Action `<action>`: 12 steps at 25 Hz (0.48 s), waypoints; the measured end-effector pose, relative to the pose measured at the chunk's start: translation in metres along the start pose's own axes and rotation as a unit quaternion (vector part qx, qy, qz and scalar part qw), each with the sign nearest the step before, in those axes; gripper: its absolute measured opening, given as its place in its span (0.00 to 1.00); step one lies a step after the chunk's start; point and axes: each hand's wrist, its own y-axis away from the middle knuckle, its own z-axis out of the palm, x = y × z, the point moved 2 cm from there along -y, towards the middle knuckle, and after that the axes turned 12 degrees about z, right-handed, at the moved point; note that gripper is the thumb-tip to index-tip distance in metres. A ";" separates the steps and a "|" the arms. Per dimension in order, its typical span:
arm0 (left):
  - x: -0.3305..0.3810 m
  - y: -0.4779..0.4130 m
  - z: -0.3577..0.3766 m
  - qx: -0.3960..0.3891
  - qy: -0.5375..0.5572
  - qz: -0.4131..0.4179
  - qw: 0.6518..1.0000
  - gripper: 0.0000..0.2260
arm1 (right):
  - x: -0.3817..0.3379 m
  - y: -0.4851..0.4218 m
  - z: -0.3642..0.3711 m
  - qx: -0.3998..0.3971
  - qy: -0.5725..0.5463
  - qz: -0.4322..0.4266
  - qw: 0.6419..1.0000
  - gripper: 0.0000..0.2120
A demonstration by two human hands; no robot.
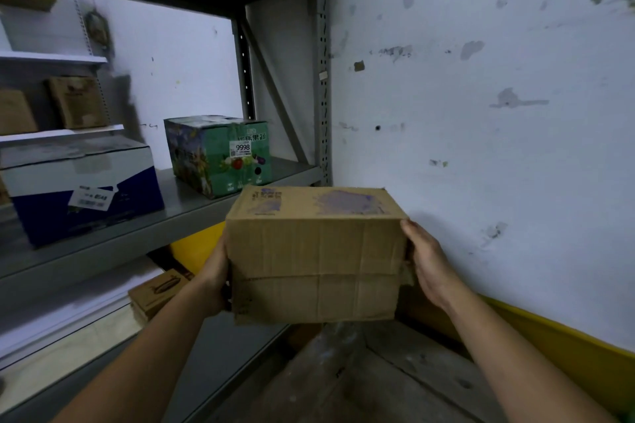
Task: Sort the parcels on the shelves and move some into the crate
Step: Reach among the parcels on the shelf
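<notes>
A white wall (481, 86) fills the right half of the frame, its paint mottled with grey scuffs, chips and a small dark hole. Grey metal shelving (192, 197) occupies the left half, with a perforated upright (323, 96) at centre and a diagonal brace (275, 93) just behind it. Thin white shelves (51, 58) sit at the far left. The floor (378, 385) at bottom centre is dark and worn. The light is dim and cool.
</notes>
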 end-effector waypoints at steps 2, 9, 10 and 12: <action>-0.001 -0.008 -0.004 0.001 0.064 -0.020 0.998 0.37 | -0.001 0.003 0.005 -0.029 0.046 -0.022 0.998 0.16; 0.016 -0.006 0.020 -0.034 0.067 0.045 0.996 0.30 | 0.016 -0.005 0.018 0.014 0.060 0.025 0.998 0.21; 0.019 -0.004 0.021 -0.035 0.059 0.060 0.996 0.29 | 0.018 -0.005 0.018 0.020 0.054 0.034 0.998 0.24; 0.022 -0.003 0.022 -0.035 0.052 0.079 0.995 0.29 | 0.019 -0.006 0.016 0.026 0.050 0.047 0.997 0.29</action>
